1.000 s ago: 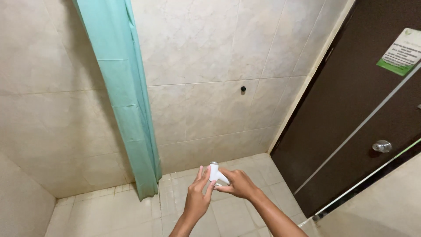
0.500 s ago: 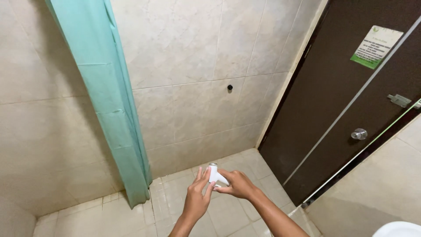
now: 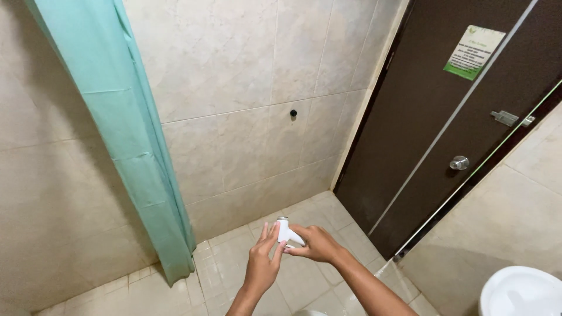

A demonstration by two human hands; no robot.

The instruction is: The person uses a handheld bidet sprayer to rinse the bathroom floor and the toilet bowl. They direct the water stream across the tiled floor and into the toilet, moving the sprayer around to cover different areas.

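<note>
A small white spray nozzle (image 3: pixel 287 233) with a round metal tip is held low in the middle of the view, over the tiled floor. My right hand (image 3: pixel 318 243) grips it from the right side. My left hand (image 3: pixel 261 266) is raised beside it with the fingers spread, and its fingertips touch the nozzle's lower left side. Both forearms reach in from the bottom edge.
A teal shower curtain (image 3: pixel 126 134) hangs at the left against beige wall tiles. A dark brown door (image 3: pixel 433 117) with a round knob (image 3: pixel 459 162), a latch and a green notice stands at the right. A white basin rim (image 3: pixel 521 291) shows bottom right.
The view has swung right and slightly up, so the curtain slid left, more of the door appeared, and the white basin came into view. Both hands stay on the nozzle.
</note>
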